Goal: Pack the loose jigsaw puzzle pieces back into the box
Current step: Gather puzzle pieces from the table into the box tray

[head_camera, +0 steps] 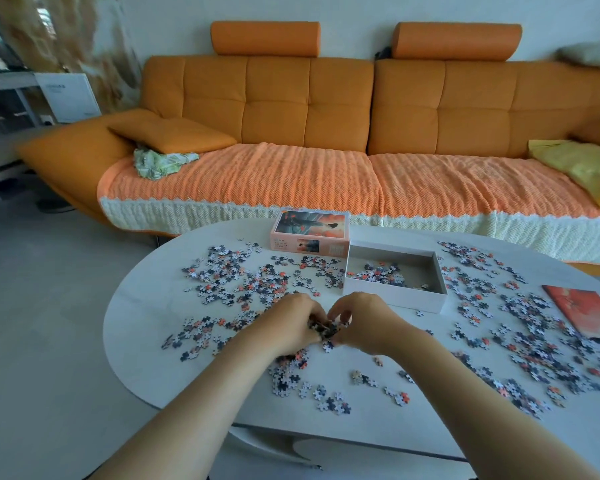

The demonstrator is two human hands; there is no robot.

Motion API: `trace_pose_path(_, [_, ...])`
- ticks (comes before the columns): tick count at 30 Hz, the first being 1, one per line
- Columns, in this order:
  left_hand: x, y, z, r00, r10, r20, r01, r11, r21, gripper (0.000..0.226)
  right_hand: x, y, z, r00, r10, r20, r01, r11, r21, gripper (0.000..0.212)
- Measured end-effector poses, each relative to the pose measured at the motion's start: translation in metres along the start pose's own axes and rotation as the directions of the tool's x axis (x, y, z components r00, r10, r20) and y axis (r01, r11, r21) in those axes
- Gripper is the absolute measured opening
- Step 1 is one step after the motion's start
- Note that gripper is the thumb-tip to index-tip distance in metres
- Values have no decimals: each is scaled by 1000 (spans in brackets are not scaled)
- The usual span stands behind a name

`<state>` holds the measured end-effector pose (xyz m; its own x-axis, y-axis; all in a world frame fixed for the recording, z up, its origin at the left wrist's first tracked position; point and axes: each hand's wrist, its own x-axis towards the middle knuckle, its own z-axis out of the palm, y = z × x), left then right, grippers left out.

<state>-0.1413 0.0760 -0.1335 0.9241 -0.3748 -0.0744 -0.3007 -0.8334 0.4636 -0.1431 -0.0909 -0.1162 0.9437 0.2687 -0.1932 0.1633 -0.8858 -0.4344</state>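
Loose jigsaw pieces [236, 282] in orange, white and dark blue lie scattered over the white oval table [146, 306]. The open white box [395, 296] stands at the table's middle and holds several pieces in its left half. Just in front of the box, my left hand [288, 323] and my right hand [364, 323] meet, fingers curled together around a small clump of pieces [326, 329] at the tabletop.
The box lid [309, 233] with its picture stands behind the box at the far edge. An orange picture sheet [582, 313] lies at the right. More pieces [534, 341] cover the right side. An orange sofa [326, 116] runs along behind the table.
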Motion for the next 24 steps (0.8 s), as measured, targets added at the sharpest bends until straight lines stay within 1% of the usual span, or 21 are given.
trace_pose_path(3, [2, 2, -1, 999, -26, -27, 25, 999, -37, 24, 2, 0, 0, 999, 26, -26, -25, 998, 65, 21])
trace_pose_path(7, [9, 1, -2, 997, -65, -52, 59, 993, -105, 22, 6, 5, 0, 997, 41, -68, -32, 992, 119, 14])
trace_pose_path(10, [16, 5, -6, 994, -79, -70, 64, 980, -186, 20, 8, 9, -9, 993, 42, -106, -22, 984, 178, 11])
trace_pose_path(13, [29, 15, -15, 993, -50, -107, 20, 965, -262, 16, 9, 15, -28, 980, 38, -193, 9, 972, 235, 13])
trace_pose_path(16, [49, 28, -25, 983, -9, -182, -47, 953, -299, 14, 12, 25, -49, 948, 46, -315, 40, 964, 262, 15])
trace_pose_path(20, [76, 51, -27, 958, 36, -283, -122, 949, -292, 16, 23, 46, -63, 877, 48, -478, 72, 970, 231, 7])
trace_pose_path(22, [91, 60, -21, 948, 48, -315, -140, 951, -276, 21, 30, 58, -66, 849, 54, -526, 63, 977, 202, 9])
trace_pose_path(24, [102, 65, -11, 946, 51, -319, -143, 952, -272, 23, 36, 67, -66, 837, 57, -545, 55, 981, 187, 11])
